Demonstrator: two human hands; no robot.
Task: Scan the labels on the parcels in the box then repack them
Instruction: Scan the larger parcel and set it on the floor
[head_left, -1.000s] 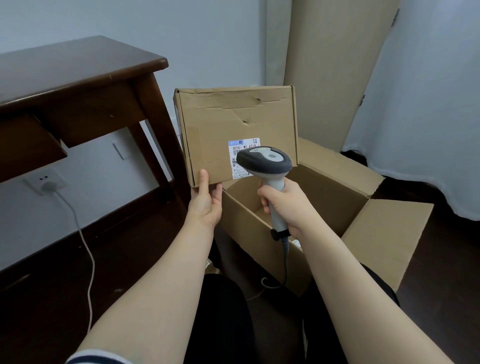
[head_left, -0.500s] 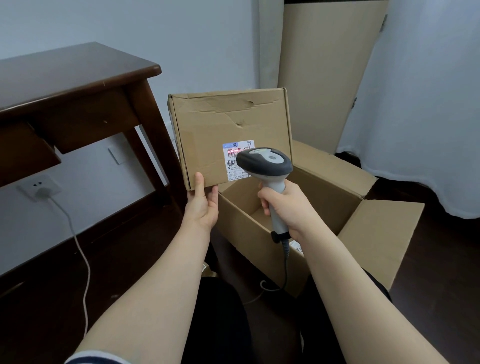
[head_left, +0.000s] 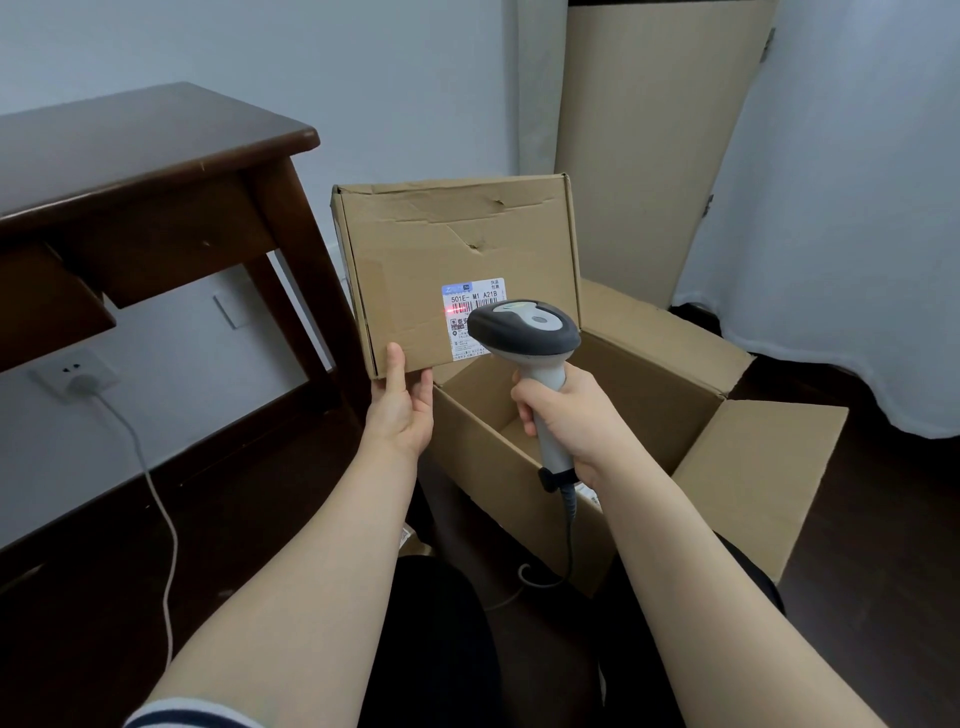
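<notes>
The parcel (head_left: 457, 249) stands upright above the far left corner of the open box (head_left: 519, 499), its label (head_left: 470, 317) facing me with a red scan line across the barcode. My left hand (head_left: 402, 405) pinches the parcel's lower left corner, thumb on the front, fingers behind. My right hand (head_left: 566, 415) is wrapped round the handle of the scanner (head_left: 524, 332) over the box's opening, its head just before the label. A dark desk (head_left: 145, 156) stands left of the box

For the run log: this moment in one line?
left hand holds parcel | right hand grips scanner | red light on label
</notes>
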